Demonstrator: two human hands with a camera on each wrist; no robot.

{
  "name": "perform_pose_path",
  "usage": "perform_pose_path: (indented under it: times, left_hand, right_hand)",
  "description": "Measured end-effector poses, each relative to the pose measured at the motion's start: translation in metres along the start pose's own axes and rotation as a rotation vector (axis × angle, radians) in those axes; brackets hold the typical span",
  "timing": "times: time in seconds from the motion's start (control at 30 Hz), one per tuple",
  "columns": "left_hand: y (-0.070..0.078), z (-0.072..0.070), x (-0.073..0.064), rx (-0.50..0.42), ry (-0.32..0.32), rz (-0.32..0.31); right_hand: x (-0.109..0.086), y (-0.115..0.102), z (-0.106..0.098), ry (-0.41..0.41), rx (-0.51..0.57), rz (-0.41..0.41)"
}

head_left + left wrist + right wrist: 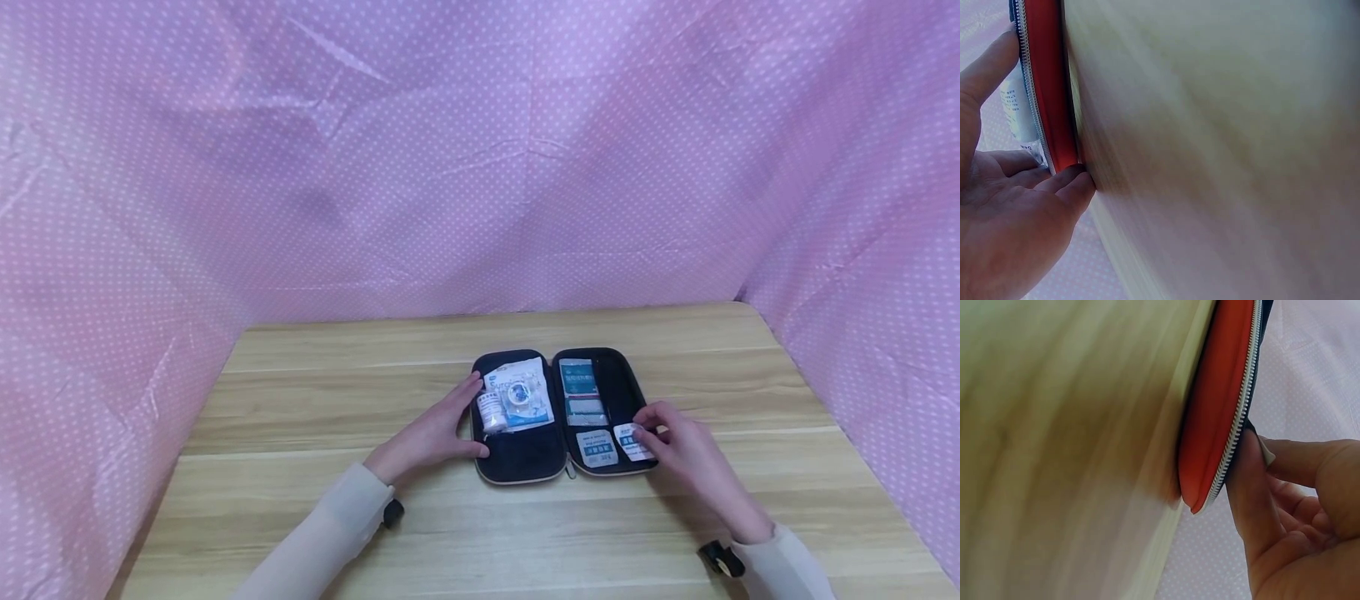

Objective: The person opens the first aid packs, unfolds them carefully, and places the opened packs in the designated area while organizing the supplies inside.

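An unfolded zip case (517, 468), black inside with a red shell (1050, 81), lies on the wooden table. My left hand (431, 429) holds its left edge, thumb near the lower corner and fingers higher up. In the right half, my right hand (690, 454) pinches a small white packet with blue print (630, 443) between thumb and index finger, at the lower right corner. Beside it sits a similar packet (597, 448). The right wrist view shows the thumb (1250, 487) against the case rim and a pale corner of the packet (1267, 453).
In the left half are a small white bottle (491, 412) and a clear-and-white packet (528, 375). Teal packets (579, 379) sit in the right half's upper left. A zipper pull (571, 469) hangs at the hinge. Pink dotted cloth (480, 167) surrounds the wooden table (300, 400).
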State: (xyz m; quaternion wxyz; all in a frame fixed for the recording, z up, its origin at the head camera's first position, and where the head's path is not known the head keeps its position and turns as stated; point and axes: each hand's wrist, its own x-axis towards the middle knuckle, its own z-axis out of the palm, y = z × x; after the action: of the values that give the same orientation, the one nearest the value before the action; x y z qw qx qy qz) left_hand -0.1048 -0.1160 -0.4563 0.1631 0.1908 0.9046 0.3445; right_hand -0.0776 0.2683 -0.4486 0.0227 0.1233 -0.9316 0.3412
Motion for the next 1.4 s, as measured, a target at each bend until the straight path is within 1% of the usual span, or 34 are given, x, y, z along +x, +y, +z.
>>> perform_pose_path:
  times: [0.33,0.67,1.07,1.4]
  left_hand:
    - [-0.001,0.0,0.0,0.001,-0.001,-0.001]
    - [0.001,-0.002,0.0,-0.003,-0.006,-0.009]
    - [0.001,-0.002,0.0,-0.011,-0.012,-0.02]
    - [0.002,-0.002,0.0,-0.008,-0.013,-0.014]
  right_hand:
    - [0.005,-0.002,-0.001,-0.045,-0.027,0.018]
    - [0.009,-0.004,-0.002,-0.064,-0.063,0.043]
    - [0.011,-0.007,-0.004,-0.085,-0.093,0.046]
    - [0.014,-0.008,-0.002,-0.113,-0.07,0.038]
